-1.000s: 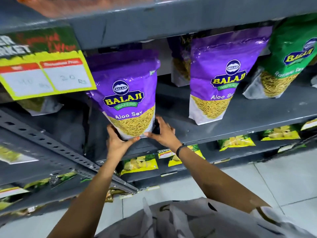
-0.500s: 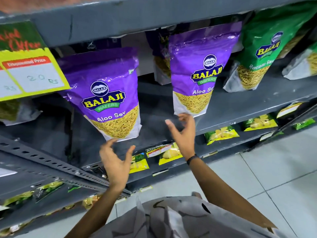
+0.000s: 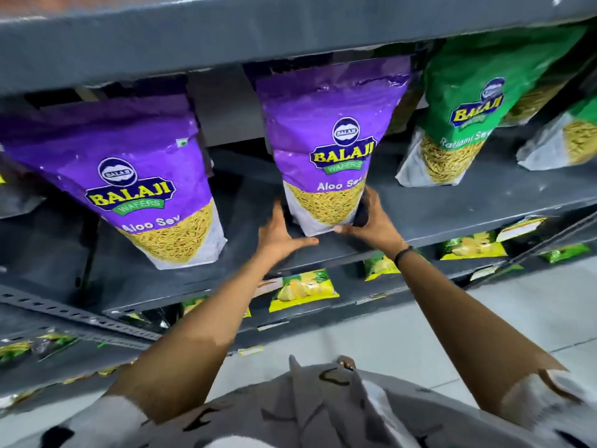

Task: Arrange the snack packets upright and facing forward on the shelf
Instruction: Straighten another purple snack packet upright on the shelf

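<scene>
Two bare forearms reach up from a patterned grey sleeve [image 3: 290, 412] at the bottom of the view toward a dark grey metal shelf [image 3: 436, 218]. Below the hands, on lower shelves, lie flat yellow-and-green snack packets [image 3: 303, 289], and more of them [image 3: 471, 245] sit down to the right of the right wrist, which wears a dark band [image 3: 403, 253]. The left hand [image 3: 281, 234] is open, fingers spread and blurred, its palm at the lower left corner of a purple Aloo Sev packet [image 3: 326, 150], touching or just about touching it; I cannot tell which. The right hand [image 3: 371, 221] is cupped around the packet's lower right corner, thumb lying along the bottom edge and fingers pressed against the side, partly hidden behind a dark blurred patch. So the packet stands between the two hands, near the shelf's front edge, upright, label facing out, its top almost meeting the shelf board above [image 3: 258, 33]. Well to the left of the left hand stands a second purple Aloo Sev packet [image 3: 135, 176], front-facing and leaning with its top to the left. To the right of the right hand is a green Ratlami Sev packet [image 3: 471, 114], tilted so its top leans right, with another green packet [image 3: 562, 140] beside it at the frame edge. Behind the held packet, deeper in the shelf, a further packet is mostly hidden. The pale tiled floor [image 3: 484, 318] shows beneath the right forearm.
</scene>
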`<action>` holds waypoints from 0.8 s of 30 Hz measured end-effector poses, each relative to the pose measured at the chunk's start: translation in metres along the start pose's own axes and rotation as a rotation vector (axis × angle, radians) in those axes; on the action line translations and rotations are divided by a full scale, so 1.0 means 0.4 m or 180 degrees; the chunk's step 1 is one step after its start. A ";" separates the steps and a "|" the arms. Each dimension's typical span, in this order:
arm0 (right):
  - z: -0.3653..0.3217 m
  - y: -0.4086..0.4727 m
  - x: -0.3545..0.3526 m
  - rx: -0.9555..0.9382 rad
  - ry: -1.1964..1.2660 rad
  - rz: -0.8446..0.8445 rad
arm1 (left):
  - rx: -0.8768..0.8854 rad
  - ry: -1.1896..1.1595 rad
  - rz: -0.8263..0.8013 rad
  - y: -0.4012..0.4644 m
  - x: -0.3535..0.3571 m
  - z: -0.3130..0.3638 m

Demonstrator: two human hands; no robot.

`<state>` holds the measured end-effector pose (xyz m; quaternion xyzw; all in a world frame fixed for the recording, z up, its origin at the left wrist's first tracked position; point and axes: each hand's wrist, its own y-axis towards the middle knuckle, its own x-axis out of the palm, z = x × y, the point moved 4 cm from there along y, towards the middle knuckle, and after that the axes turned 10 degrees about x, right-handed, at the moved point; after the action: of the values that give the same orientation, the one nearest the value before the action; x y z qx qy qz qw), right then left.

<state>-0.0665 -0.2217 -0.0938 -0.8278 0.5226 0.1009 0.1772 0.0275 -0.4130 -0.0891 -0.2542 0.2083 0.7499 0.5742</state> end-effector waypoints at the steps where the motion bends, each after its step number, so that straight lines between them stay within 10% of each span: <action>1: -0.002 0.014 -0.006 0.0076 -0.0105 -0.0106 | -0.0072 0.0056 0.0061 0.019 0.005 0.002; 24: -0.004 -0.010 -0.044 -0.0048 -0.1032 -0.0165 | -0.0234 0.0216 0.0454 -0.033 0.029 0.027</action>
<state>-0.0706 -0.2063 -0.0853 -0.8152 0.4649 0.2324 0.2555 0.0361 -0.3945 -0.0880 -0.2849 0.2175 0.7870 0.5021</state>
